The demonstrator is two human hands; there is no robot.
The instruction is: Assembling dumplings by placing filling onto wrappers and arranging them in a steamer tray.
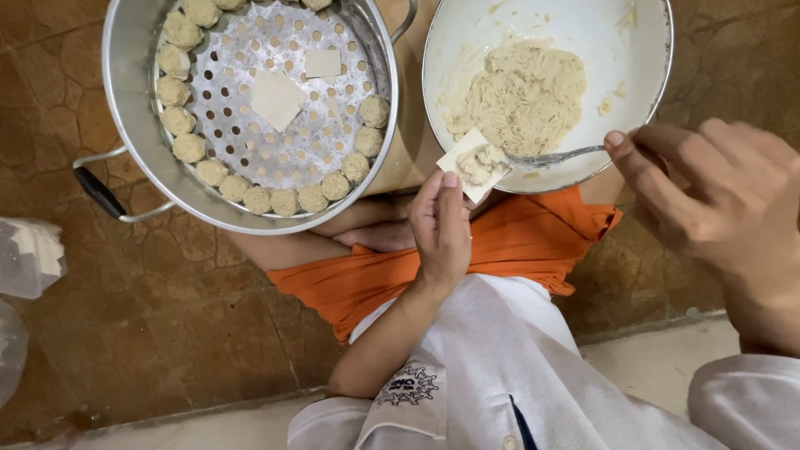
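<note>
Floor (167, 333): brown mottled tile, paler strip along lower edge. Steamer pot (133, 100) sits on it, upper left, black-tipped wire handle toward left. Clear plastic bags (29, 258) lie at left edge. Bowl's (642, 50) support not visible.

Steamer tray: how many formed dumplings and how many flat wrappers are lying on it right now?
Round beige dumplings in view: 17
Flat white square wrappers: 2
Total: 19. The picture's top edge cuts off the perforated metal steamer tray.
</note>
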